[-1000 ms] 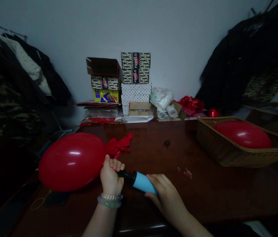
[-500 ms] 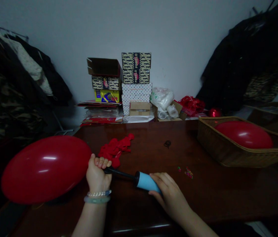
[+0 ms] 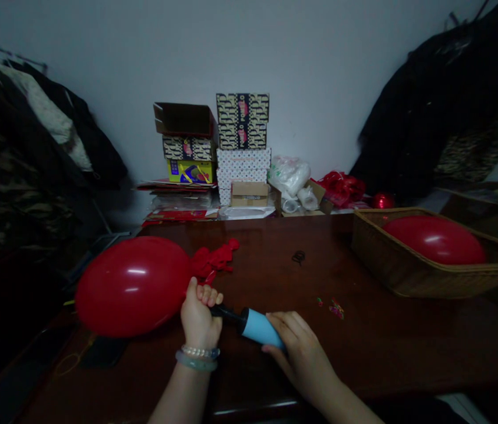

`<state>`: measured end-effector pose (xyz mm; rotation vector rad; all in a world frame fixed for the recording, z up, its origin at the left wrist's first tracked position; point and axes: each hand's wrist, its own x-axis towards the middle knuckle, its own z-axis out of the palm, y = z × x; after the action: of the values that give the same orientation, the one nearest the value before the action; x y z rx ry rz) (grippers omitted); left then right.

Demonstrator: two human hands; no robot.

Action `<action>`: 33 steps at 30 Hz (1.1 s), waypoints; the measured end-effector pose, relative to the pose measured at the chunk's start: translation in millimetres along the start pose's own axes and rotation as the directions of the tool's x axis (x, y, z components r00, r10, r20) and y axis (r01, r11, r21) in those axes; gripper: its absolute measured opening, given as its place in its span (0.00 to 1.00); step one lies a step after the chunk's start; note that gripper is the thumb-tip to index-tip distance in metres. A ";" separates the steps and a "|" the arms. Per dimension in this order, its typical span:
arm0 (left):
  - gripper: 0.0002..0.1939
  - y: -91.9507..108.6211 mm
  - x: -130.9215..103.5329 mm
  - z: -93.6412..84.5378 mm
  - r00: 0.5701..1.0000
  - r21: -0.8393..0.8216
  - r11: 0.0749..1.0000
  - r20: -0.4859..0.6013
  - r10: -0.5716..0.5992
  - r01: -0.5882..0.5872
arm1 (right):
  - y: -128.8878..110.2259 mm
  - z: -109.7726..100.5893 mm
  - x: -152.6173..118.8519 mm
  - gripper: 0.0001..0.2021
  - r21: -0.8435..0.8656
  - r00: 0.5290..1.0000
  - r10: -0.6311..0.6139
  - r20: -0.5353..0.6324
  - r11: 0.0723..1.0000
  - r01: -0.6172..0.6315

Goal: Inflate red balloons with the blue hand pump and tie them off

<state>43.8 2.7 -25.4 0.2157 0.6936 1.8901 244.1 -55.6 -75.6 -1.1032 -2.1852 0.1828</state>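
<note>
A blue hand pump (image 3: 261,327) with a black rod and end lies between my hands above the brown table (image 3: 266,247). My left hand (image 3: 202,312) is closed round the pump's black end, and the neck of an inflated red balloon (image 3: 134,287) meets it there. The balloon's neck is hidden by my fingers. My right hand (image 3: 299,347) wraps the far end of the blue barrel. Behind my left hand, a pile of flat red balloons (image 3: 215,259) lies on the table.
At the right stands a wicker basket (image 3: 408,281) holding another red balloon (image 3: 437,239). Small colourful bits (image 3: 336,308) and black bands (image 3: 299,257) lie mid-table. Stacked boxes (image 3: 243,121) stand at the back. A dark flat object (image 3: 105,351) lies at the left.
My left hand has moved right toward the blue barrel, and the black rod shows shorter. The inflated balloon has moved right with it, now covering part of the red pile. My right hand has barely moved.
</note>
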 end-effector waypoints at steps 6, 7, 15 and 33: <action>0.23 -1.6 -2.5 1.9 1.000 0.019 0.999 0.007 0.026 -0.026 | -0.5 -0.5 1.9 0.21 -0.027 1.000 0.003 -0.008 1.000 -0.003; 0.23 0.5 -1.9 2.7 1.000 0.022 0.999 0.009 0.030 -0.030 | -1.0 -0.8 2.6 0.22 -0.025 1.000 0.001 -0.010 1.000 -0.001; 0.22 35.4 9.7 1.3 0.997 0.006 0.997 0.000 0.082 -0.082 | -2.7 -5.7 7.0 0.22 0.007 1.000 -0.019 -0.005 1.000 0.019; 0.22 13.5 5.6 -4.2 0.999 -0.006 0.998 -0.004 0.054 -0.054 | 3.4 7.9 -3.5 0.20 -0.013 0.999 0.010 -0.035 1.000 -0.010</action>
<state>28.9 2.5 -22.3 0.2295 0.6904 1.9447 242.8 -54.7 -84.7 -1.1166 -2.1533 0.1533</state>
